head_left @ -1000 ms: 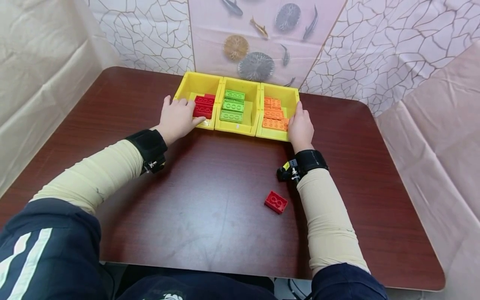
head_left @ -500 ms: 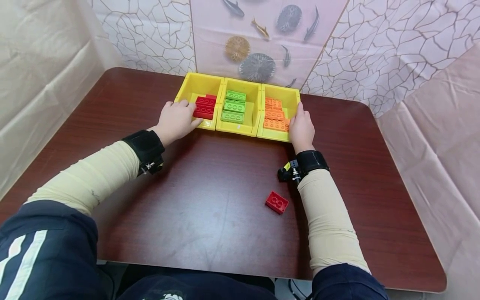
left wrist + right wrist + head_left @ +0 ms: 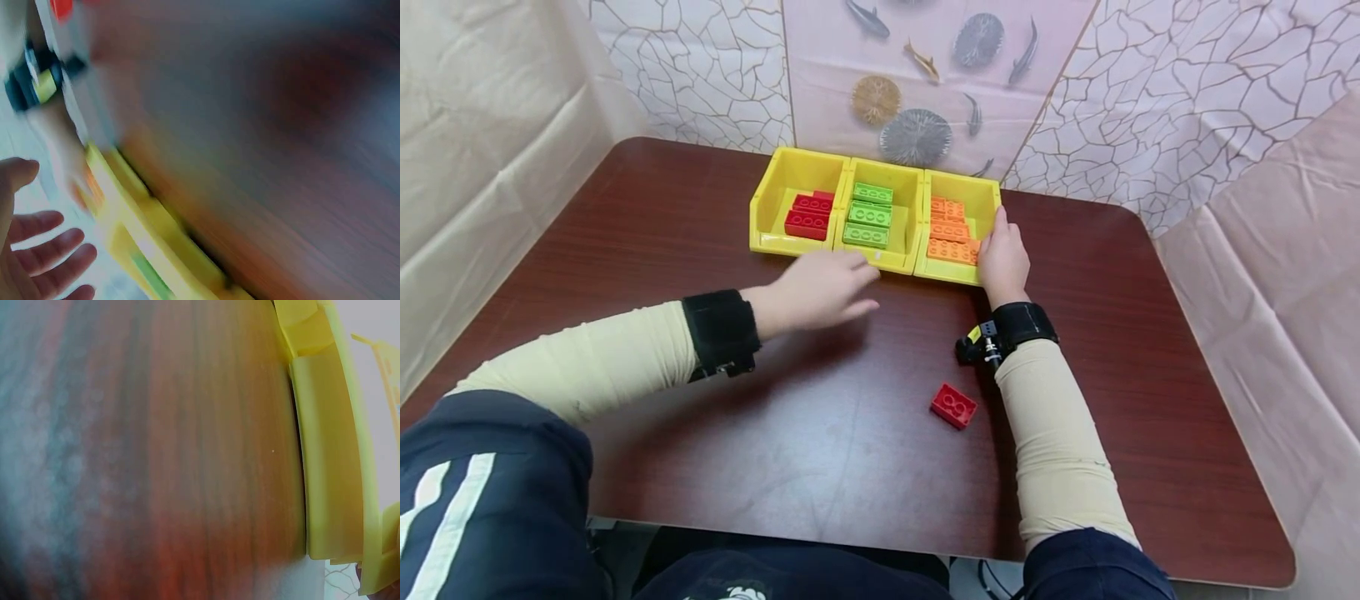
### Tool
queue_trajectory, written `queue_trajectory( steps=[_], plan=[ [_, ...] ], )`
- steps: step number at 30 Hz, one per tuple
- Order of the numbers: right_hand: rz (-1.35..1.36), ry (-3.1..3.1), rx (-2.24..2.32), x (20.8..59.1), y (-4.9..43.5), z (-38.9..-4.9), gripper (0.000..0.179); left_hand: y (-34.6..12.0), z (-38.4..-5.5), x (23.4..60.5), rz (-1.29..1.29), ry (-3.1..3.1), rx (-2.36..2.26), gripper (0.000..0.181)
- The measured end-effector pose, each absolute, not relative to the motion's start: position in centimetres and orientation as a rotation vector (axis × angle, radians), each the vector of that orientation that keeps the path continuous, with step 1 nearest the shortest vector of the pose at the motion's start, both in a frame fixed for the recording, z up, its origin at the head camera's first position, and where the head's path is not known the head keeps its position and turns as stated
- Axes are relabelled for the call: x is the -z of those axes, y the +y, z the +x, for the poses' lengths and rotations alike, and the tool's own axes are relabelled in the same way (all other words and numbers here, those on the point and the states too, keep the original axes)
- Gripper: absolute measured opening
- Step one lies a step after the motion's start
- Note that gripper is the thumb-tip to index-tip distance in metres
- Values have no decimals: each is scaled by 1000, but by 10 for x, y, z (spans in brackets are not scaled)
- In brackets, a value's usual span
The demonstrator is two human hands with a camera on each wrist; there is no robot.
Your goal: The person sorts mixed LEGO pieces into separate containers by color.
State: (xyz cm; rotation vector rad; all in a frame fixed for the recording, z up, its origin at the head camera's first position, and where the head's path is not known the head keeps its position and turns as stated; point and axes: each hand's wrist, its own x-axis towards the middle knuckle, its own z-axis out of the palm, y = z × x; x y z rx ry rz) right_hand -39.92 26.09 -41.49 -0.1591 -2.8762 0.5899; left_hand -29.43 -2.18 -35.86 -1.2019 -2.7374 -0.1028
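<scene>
Three yellow bins stand side by side at the back of the table. The left bin [image 3: 762,242] holds several red toy bricks [image 3: 807,223], the middle bin [image 3: 907,200] green bricks [image 3: 868,214], the right bin [image 3: 946,271] orange bricks [image 3: 952,250]. My left hand [image 3: 822,292] is over the table just in front of the left and middle bins, holding nothing; its fingers appear spread in the left wrist view. My right hand [image 3: 1003,260] grips the side wall of the right bin. Its fingers are mostly out of frame in the right wrist view.
A single red brick [image 3: 953,406] lies on the dark brown table [image 3: 760,450], left of my right forearm. Patterned cloth [image 3: 700,75] hangs behind the table, and plain pale cloth [image 3: 1285,333] drapes the sides.
My left hand has let go of the left bin and moved right and toward me. My right hand stays at the right bin; bins and bricks look unmoved.
</scene>
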Motion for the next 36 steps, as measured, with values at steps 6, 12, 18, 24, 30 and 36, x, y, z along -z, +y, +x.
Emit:
queue_trajectory(
  steps=[6, 12, 18, 24, 30, 36],
  plan=[
    [-152, -2872, -598, 411, 258, -398, 52, 23, -261, 360, -1638, -2559, -8, 43],
    [-146, -2871, -597, 410, 257, -397, 52, 56, -233, 369, -1914, -2454, -129, 43],
    [-164, -2870, -606, 411, 254, -394, 52, 73, -224, 376, -1991, -2426, -188, 45],
    [-161, -2859, -598, 411, 257, -395, 52, 81, -226, 380, -1925, -2417, -167, 41],
    [-145, -2870, -595, 414, 260, -397, 52, 85, -227, 385, -1856, -2415, -159, 33],
    [-153, -2875, -614, 414, 260, -396, 52, 78, -231, 385, -1826, -2449, -152, 25]
  ],
)
